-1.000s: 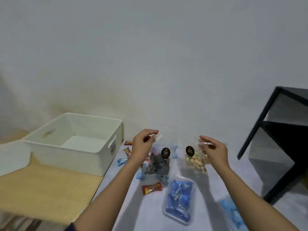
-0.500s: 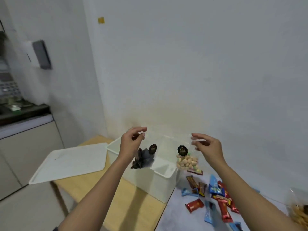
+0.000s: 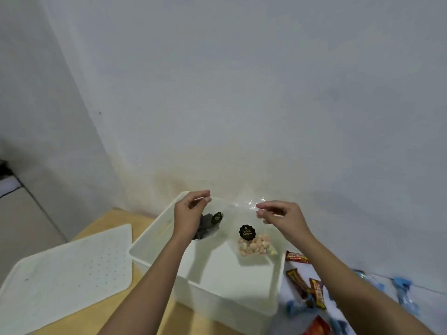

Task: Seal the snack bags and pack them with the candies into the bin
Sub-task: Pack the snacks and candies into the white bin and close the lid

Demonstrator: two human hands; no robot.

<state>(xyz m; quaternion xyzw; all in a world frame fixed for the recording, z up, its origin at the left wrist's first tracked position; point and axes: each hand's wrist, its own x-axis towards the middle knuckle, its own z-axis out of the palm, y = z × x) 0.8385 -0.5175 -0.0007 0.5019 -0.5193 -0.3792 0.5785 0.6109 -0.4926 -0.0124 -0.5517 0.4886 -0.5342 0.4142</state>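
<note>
Above the centre of the frame, the left hand (image 3: 191, 213) pinches the top edge of a clear snack bag of dark pieces (image 3: 208, 226), and the right hand (image 3: 283, 217) pinches the top of a clear snack bag of pale biscuits (image 3: 254, 245). Both bags hang over the open white bin (image 3: 229, 308). Wrapped candies (image 3: 312, 288) lie at the lower right, and a white lid (image 3: 67, 269) rests on the worktop (image 3: 113, 221) at the lower left.
</note>
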